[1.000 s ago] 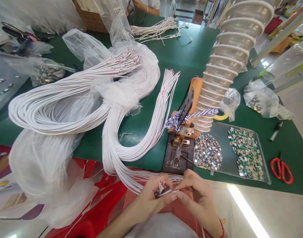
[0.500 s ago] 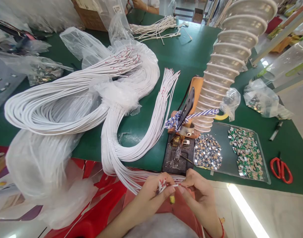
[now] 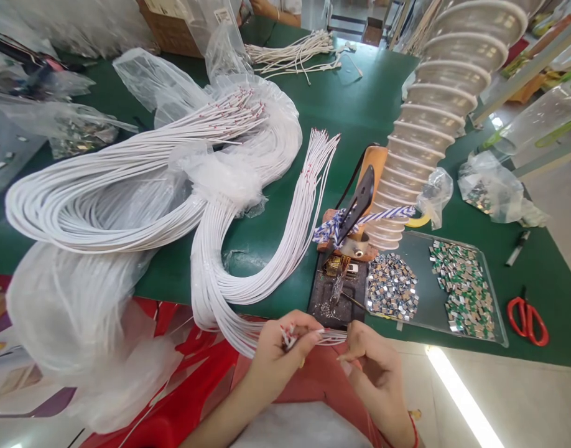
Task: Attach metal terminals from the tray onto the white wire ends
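**Bench work with wire bundles, seen from the head-worn camera.** The left hand is closed around the ends of a small group of white wires, with red-marked tips showing between the fingers. A small yellow item shows just below this hand. The right hand lies just beside the wires, to the right, with its fingers curled; whether it grips anything cannot be told.

The wires run left from the hands and join a long looped bundle of white cables, which lies on the green table and partly in a clear plastic bag at near left. To the right of the hands stands a dark soldering block, beneath an orange holder and a ribbed translucent hose. Farther right, a clear tray holds small metal parts, with red scissors beyond it. At the far end, a co-worker's hand rests beyond a smaller bunch of white wires.
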`<state>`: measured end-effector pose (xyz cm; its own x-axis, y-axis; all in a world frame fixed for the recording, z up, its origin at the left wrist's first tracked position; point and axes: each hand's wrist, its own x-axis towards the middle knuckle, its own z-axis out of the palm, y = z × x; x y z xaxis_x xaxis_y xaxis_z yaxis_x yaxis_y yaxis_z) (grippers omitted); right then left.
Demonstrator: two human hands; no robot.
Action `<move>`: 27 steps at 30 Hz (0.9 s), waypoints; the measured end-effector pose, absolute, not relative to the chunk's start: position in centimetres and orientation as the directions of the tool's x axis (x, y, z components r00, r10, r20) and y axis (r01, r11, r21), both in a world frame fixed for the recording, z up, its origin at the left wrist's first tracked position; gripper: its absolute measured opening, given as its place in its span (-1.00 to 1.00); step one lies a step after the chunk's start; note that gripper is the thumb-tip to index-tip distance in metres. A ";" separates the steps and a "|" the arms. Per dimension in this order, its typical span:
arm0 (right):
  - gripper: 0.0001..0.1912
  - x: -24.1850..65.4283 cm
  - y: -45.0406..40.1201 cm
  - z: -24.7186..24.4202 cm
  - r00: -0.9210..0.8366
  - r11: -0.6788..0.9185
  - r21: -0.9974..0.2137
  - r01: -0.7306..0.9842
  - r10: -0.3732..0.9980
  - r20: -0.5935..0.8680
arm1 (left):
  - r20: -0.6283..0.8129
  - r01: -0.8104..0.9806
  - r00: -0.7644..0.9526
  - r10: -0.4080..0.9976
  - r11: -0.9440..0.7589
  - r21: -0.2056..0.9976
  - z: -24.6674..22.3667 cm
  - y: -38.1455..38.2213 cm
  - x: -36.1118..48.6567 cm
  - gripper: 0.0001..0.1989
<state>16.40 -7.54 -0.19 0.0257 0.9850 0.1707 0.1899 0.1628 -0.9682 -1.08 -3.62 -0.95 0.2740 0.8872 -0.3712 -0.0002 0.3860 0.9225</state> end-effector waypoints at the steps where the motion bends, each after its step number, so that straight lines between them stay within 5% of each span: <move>1: -0.79 16.4 -7.5 -0.1 0.021 0.162 -0.970 0.182 0.986 0.168 | -0.386 -0.027 0.255 0.887 0.405 0.914 -1.0 -3.6 -1.3 -0.68; 9: -0.83 16.2 -7.3 0.2 -0.005 0.128 -0.960 0.250 0.991 0.131 | -0.298 0.033 0.476 0.827 0.322 0.946 -1.0 -3.9 -1.7 -0.77; 17: -0.78 16.4 -7.4 -0.2 0.008 0.143 -0.959 0.246 0.989 0.149 | -0.280 0.145 0.501 0.819 0.240 0.960 -0.7 -3.6 -1.7 -0.84; 27: -0.82 15.9 -7.7 -0.3 0.046 0.205 -0.923 0.326 0.972 0.232 | -0.088 0.015 0.398 0.913 0.090 0.996 -0.5 -3.2 -1.5 -0.89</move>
